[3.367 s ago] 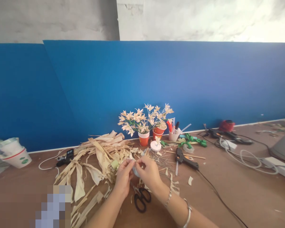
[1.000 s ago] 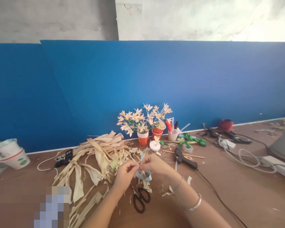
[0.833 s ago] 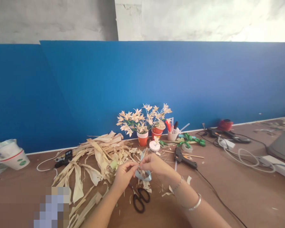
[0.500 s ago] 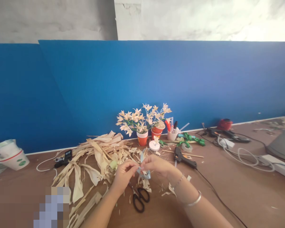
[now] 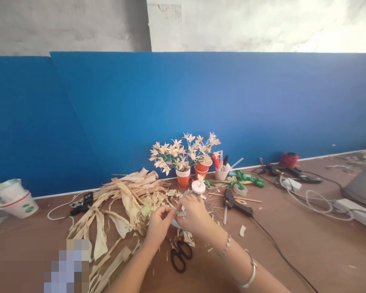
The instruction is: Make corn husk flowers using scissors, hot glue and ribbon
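My left hand (image 5: 160, 225) is closed in a pinch, thumb against forefinger, at the edge of the husk scraps. Almost touching it, my right hand (image 5: 193, 213) has its fingers curled together, with the back of the hand covering most of what they grip. A light blue strip (image 5: 175, 223) shows below and between the fingertips. What the left fingertips pinch is too small to make out. Black-handled scissors (image 5: 181, 256) lie just below the hands, their blades partly hidden. A pale flower stands on a round white lid (image 5: 198, 187) behind my right hand.
Dried corn husks (image 5: 122, 199) spread across the left. Behind stand pale flowers (image 5: 173, 150) in red paper cups (image 5: 183, 178) and a white cup of pens (image 5: 221, 174). A glue gun (image 5: 236, 203) trails its cord rightward; white cables (image 5: 319, 205) lie farther right.
My right hand has turned over and shifted slightly, now hiding most of the light blue strip that hung between the hands. My left hand stays almost in place.
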`<state>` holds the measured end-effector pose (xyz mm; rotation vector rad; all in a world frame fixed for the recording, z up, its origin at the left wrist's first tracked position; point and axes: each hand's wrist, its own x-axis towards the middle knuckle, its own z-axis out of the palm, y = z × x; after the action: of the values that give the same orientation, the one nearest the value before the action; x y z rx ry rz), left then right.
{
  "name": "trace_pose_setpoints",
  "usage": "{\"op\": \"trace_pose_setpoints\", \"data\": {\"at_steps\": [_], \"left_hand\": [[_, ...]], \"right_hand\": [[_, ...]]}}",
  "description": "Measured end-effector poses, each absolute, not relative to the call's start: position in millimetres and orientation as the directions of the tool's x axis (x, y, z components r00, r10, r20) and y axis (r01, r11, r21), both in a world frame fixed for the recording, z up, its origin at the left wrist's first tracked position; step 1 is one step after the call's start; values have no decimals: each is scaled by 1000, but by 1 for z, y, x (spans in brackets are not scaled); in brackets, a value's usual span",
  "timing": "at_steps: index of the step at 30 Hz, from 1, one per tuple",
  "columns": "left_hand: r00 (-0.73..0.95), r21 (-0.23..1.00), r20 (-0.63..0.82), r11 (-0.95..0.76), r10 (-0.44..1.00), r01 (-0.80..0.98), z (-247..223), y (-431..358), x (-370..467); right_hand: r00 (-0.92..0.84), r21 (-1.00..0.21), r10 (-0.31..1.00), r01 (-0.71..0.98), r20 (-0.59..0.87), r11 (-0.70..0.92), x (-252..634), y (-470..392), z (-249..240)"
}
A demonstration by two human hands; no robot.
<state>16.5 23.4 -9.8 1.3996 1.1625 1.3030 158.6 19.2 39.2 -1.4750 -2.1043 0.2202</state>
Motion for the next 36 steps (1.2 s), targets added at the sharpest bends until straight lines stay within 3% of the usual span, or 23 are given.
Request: {"op": "trace_pose_setpoints", "data": {"at_steps": [3,7,11,16,21,25,27,30,33,36], "left_hand": [[-13,984,161,-160,987,73,-9,24,17],[-25,985,151,-149,988,84,-3,24,17],[-10,978,182,-180,983,107,5,23,15],[64,976,203,-207,977,64,7,22,13],[148,970,240,-244,959,12,4,19,14],[149,957,283,-289,947,16,1,20,15],[120,963,265,-270,957,20,-1,20,15],[77,975,215,-219,973,33,-3,21,15],[41,982,178,-180,983,53,-4,23,15],[39,981,167,-170,985,89,-3,26,13]], "right_hand": [[-266,-313,857,849,441,425,155,19,34],[-261,-313,837,840,482,443,155,21,33],[-229,-496,892,764,389,412,162,25,37],[-399,-863,915,479,-49,163,178,33,41],[-541,-945,817,327,-200,-14,186,36,45],[-445,-863,881,497,-164,90,179,29,48],[-325,-737,946,639,1,221,172,24,48],[-247,-492,933,798,261,349,162,20,43],[-287,-361,889,835,357,414,158,20,39],[-310,-323,869,837,386,442,159,20,40]]}}
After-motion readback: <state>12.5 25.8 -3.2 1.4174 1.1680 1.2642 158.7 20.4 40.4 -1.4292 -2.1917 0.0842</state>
